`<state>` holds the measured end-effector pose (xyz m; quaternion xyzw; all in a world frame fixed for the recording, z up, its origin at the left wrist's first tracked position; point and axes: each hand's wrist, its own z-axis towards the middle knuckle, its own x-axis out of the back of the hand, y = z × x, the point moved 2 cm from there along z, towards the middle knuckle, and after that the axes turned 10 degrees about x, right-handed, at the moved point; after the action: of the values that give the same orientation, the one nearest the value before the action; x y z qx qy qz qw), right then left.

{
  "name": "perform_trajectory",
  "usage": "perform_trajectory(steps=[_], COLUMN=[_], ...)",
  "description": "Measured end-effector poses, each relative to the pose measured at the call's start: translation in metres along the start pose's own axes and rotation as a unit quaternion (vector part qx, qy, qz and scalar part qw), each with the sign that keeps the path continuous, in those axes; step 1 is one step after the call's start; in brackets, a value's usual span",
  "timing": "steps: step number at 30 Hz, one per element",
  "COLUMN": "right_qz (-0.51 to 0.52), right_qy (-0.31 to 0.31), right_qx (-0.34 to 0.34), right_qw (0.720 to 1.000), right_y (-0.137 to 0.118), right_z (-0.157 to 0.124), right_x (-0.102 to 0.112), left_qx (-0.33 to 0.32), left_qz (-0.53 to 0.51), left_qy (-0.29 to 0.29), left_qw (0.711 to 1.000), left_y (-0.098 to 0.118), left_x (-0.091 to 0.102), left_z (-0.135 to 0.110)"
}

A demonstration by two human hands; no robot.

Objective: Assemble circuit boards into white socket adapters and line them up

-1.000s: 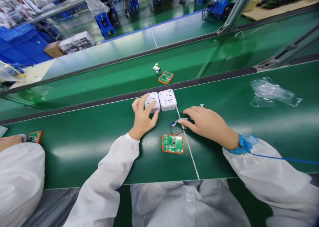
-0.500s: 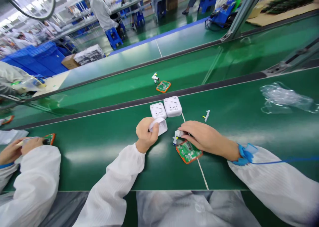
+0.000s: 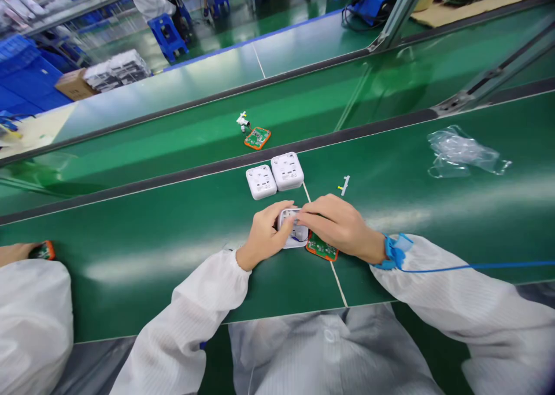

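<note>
Both my hands meet over a small white plastic housing (image 3: 292, 228) on the green belt. My left hand (image 3: 263, 236) grips its left side, and the fingertips of my right hand (image 3: 336, 226) press on its top, where some small inner part shows. An orange-edged green circuit board (image 3: 321, 248) lies just below, partly hidden by my right hand and the housing. Two white square plug units (image 3: 261, 181) (image 3: 287, 171) stand side by side above my hands, apart from them.
A small white piece with a yellow tip (image 3: 344, 185) lies right of my hands, and a crumpled clear plastic bag (image 3: 462, 154) lies further right. Beyond a dark rail, another belt carries an orange-edged board (image 3: 257, 138). A co-worker's hand (image 3: 17, 254) rests at the far left.
My hands have come together. The white housing, earlier in my left hand alone, now sits between both, and the small part from my right hand is no longer seen separately. The view has shifted slightly.
</note>
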<state>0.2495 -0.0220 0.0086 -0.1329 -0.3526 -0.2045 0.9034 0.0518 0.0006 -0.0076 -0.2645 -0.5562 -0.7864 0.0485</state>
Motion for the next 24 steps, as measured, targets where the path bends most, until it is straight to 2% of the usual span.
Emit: perform_trajectory(steps=[7, 13, 19, 24], right_qz=[-0.018, -0.038, 0.011, 0.071], right_qy=[-0.049, -0.089, -0.019, 0.001], right_qx=[-0.037, -0.061, -0.095, -0.11], right_qw=[0.998, 0.993, 0.995, 0.991], right_y=[-0.004, 0.0, 0.003, 0.004], right_z=[0.001, 0.006, 0.002, 0.003], right_x=[-0.007, -0.006, -0.01, -0.012], left_qx=[0.013, 0.085, 0.137, 0.166], left_qz=[-0.012, -0.059, -0.131, -0.097], left_qy=[0.001, -0.003, -0.009, 0.03], left_qw=[1.0, 0.995, 0.982, 0.981], left_y=[0.0, -0.004, -0.01, -0.008], left_x=[-0.003, -0.006, -0.009, -0.008], left_z=[0.002, 0.004, 0.003, 0.002])
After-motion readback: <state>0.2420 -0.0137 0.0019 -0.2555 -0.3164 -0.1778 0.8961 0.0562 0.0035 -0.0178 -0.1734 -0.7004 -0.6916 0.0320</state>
